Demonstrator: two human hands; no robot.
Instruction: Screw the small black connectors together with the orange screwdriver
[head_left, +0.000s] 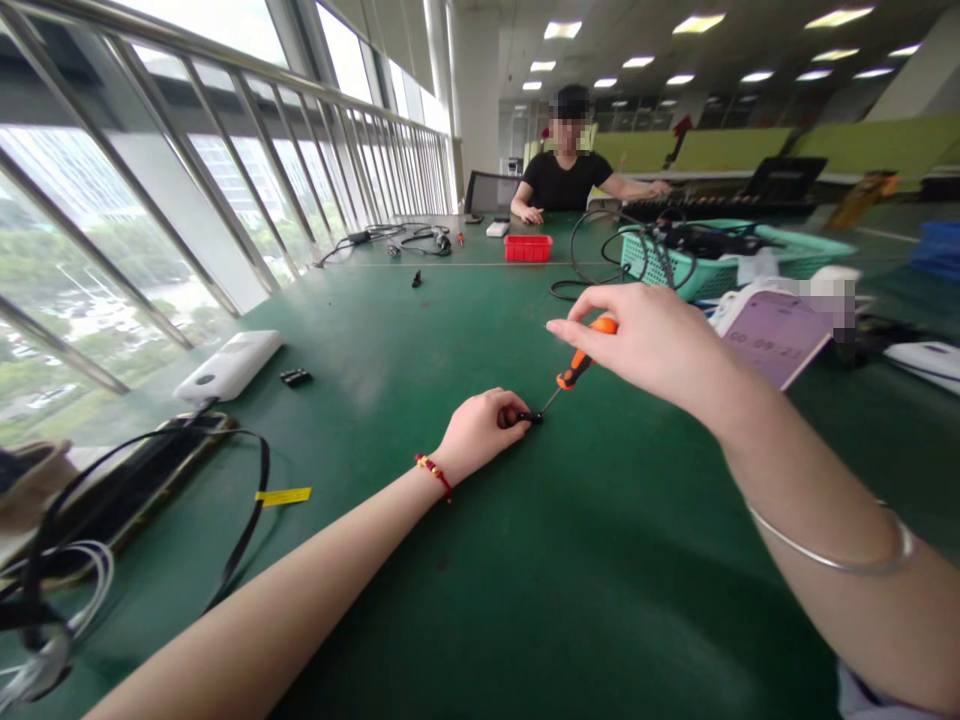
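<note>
Near the middle of the green table [600,560], my left hand [484,435] pinches a small black part [531,417] against the surface; most of the part is hidden by the fingers, so its kind is unclear. My right hand [637,335] is closed around the top of an orange and black screwdriver [576,370]. The screwdriver slants down to the left, and its thin metal shaft reaches the exposed end of the black part. Whether the tip sits in a screw is too small to make out.
A white power bank [232,365], a black block [295,377] and cables lie at left. Farther back are a small black piece [417,280] and a red bin [528,249]. A teal basket [720,280] and propped phone [776,335] stand right. Another person [568,180] sits opposite.
</note>
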